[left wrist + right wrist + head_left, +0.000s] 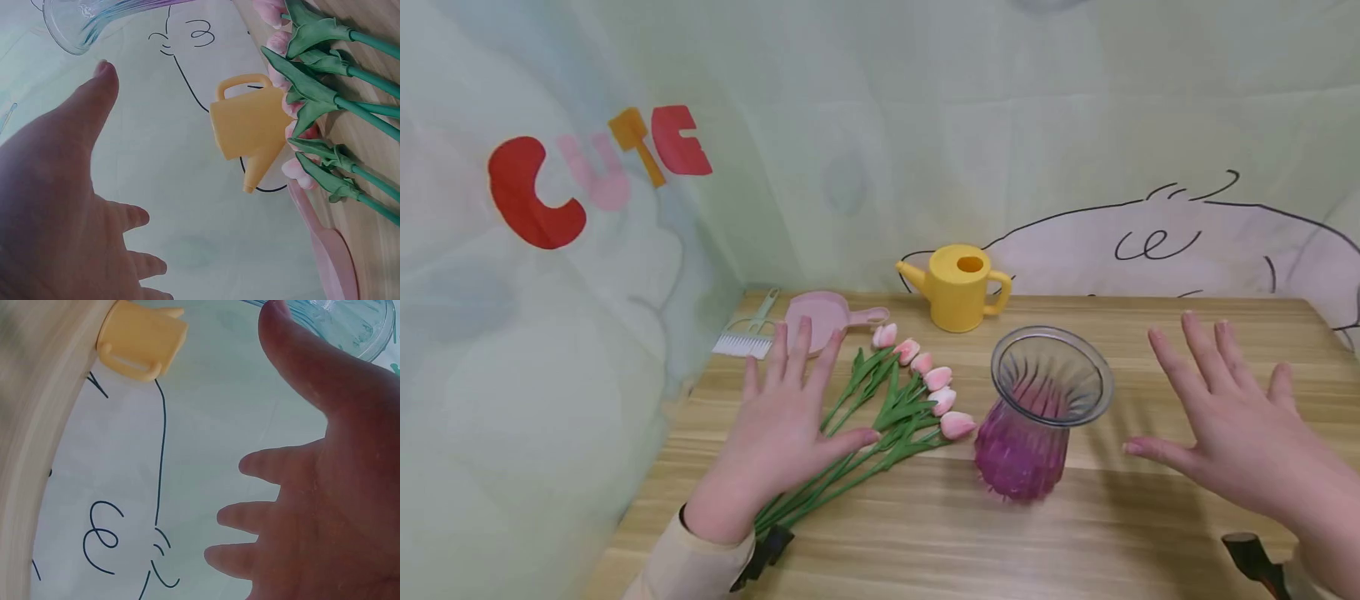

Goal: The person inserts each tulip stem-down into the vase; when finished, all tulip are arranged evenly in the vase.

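Note:
My left hand, fingers spread and holding nothing, hovers over the stems of several pink tulips lying on the table. Their green stems run toward my left sleeve and are partly hidden by the hand. Right of the blooms stands a ribbed glass vase, purple at the base and clear at its wide rim, with no flowers in it. To the right of the vase my right hand is held up with its fingers splayed, also holding nothing. Part of the glass rim shows behind the thumb in the right wrist view.
A yellow watering can stands at the back, against a printed cloth backdrop. Left of it lie a pink dustpan and a small green brush. The wooden table meets the cloth at the left and rear.

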Tool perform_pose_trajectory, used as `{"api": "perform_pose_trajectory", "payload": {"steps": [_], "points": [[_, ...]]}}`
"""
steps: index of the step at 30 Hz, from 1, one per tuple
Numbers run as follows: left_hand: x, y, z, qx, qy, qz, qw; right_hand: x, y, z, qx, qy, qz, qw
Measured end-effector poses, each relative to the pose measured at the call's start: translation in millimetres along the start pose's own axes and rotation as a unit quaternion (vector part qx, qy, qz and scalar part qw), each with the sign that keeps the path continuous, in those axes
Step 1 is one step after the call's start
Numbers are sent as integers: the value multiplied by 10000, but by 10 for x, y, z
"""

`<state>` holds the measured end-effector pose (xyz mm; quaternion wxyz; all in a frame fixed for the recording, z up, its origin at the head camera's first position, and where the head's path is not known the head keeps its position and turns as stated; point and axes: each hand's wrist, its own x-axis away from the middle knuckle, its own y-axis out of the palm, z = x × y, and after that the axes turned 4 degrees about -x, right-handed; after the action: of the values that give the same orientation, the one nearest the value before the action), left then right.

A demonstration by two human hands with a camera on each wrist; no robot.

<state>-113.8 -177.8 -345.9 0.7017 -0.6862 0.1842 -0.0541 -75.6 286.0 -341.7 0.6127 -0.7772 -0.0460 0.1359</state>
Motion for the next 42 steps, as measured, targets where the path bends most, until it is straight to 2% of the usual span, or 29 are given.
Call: {"api": "perform_pose_trajectory", "payload": {"steps": [4, 6, 9, 12, 15, 18, 22, 30, 34, 37, 42], "points": [[-32, 55, -41, 104, 41, -26, 9999, 17, -3, 9, 28, 31, 32, 10000], [-49, 116, -97, 264, -36, -175, 9995, 25, -1, 9, 28, 8, 41, 10000], [-51, 234, -208, 492, -284, -623, 9964, 30, 13, 2, 0, -59, 39, 10000], [-42, 342, -328, 556, -501, -1198, 9900, 27, 24, -1, 1, -138, 50, 9999], [-32, 421, -404, 538, -598, -1700, 9822, 8, 7, -10, -66, -293, 150, 9994], [-29, 479, -423, 533, -584, -1988, 9768, -8, -28, -46, -182, -487, 404, 9978], [-40, 513, -394, 575, -510, -2042, 9759, -10, -52, -136, -380, -704, 598, 9950], [-59, 565, -357, 467, -501, -2039, 9766, -39, -26, -298, -421, -803, 298, 9954], [-80, 593, -366, 340, -474, -2047, 9771, -105, 57, -351, -696, -1133, 104, 9911], [-97, 607, -369, 273, -479, -2014, 9779, -178, 176, -364, -1365, -1370, -90, 9811], [-106, 609, -358, 254, -422, -2011, 9783, -284, 418, -344, -2634, -1481, -298, 9528]]}}
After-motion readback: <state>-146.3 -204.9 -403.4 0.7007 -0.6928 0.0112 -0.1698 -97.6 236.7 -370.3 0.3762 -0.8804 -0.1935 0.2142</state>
